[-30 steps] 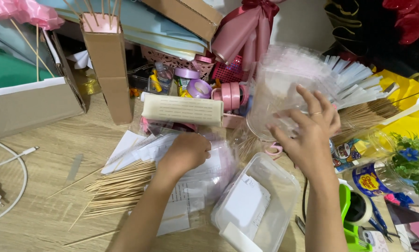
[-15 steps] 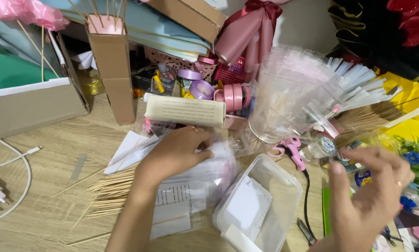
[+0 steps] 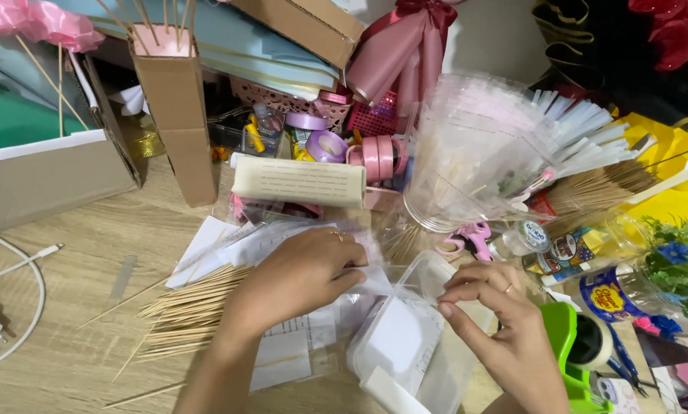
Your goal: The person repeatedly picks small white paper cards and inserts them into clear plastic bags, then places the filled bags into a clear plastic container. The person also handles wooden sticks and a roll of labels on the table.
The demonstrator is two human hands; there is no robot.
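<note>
Right hand (image 3: 505,326) has come back from the far right edge to the middle and now meets the left hand (image 3: 298,280) over the clear bag (image 3: 401,337). Left hand has barely shifted, resting palm down on the bag's upper left part.

Right grip: thumb and forefinger pinched narrow on the bag's upper edge. Left grip: fingers curled down on the plastic, holding it flat against the desk (image 3: 75,253).

The bag lies between the hands, directly under both, long axis running from near right to far left. Right hand is nearer the open edge; left is on the body of the bag.

Just left: skewers (image 3: 187,307) fanned out on the desk, with paper sheets (image 3: 283,360) under the bag. Farther: cream box (image 3: 298,180), tape rolls (image 3: 375,157), plastic sleeves (image 3: 482,146).
</note>
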